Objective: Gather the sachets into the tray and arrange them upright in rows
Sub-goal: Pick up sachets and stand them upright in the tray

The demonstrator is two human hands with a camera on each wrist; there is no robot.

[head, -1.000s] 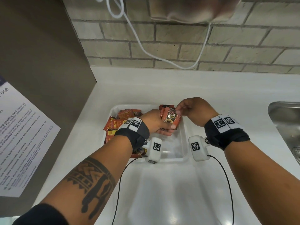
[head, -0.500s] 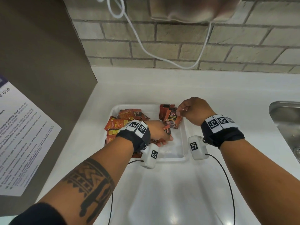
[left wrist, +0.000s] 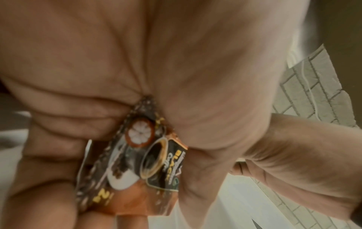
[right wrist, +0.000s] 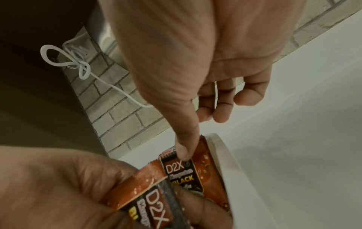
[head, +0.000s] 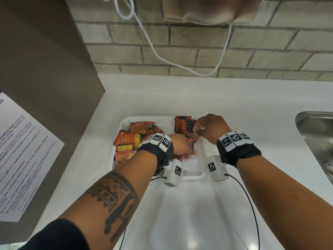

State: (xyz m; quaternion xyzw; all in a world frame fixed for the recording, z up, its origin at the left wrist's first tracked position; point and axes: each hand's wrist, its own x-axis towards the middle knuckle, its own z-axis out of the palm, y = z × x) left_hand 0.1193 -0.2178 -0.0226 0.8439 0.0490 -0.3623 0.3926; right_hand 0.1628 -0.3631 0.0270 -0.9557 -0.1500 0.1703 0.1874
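Since 1 second ago my left hand [head: 182, 147] has drawn back from the upright row [head: 185, 126] at the tray's [head: 201, 175] far right corner, pinching 1 sachet [left wrist: 137, 162]; right hand [head: 210, 128] steadies that row, thumb [right wrist: 185, 148] pressing; light, crinkly, slippery, so I'd grip the edges.

Glossy white surface [head: 180, 91] under a grey brick wall [head: 198, 42]; white cable [head: 155, 51] looping down it, brown panel [head: 45, 60] left, steel sink [head: 315, 134] right.

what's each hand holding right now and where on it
Left hand grips a sachet by its lower end. Right hand holds nothing; one finger rests on the top edge of the front upright sachet.
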